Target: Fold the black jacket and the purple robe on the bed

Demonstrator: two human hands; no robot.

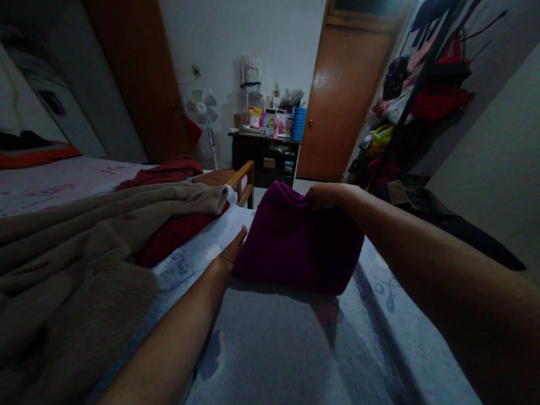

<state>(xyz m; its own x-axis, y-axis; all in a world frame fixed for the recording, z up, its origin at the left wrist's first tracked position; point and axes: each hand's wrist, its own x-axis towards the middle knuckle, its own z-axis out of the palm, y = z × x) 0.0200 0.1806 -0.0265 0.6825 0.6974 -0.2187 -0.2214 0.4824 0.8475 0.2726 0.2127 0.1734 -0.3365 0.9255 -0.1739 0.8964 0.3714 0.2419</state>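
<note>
A purple folded cloth (291,242), soft and thick like a blanket or towel, is partly raised over the bed in front of me. My right hand (329,196) is closed on its upper edge, bunching the fabric. At the cloth's left side, my left hand (233,251) touches it with the thumb stretched up and away; its other fingers are hidden behind the fabric. Beneath lies a pale blue-grey patterned bed sheet (270,337), with a flat grey piece under the cloth's near edge.
A brown plush garment (93,270) and dark red cloth (169,236) lie to the left. Beyond the bed stand a wooden chair or bed frame (247,183), a white fan (203,109) and a black cabinet (261,154). Hanging bags (439,101) fill the right side.
</note>
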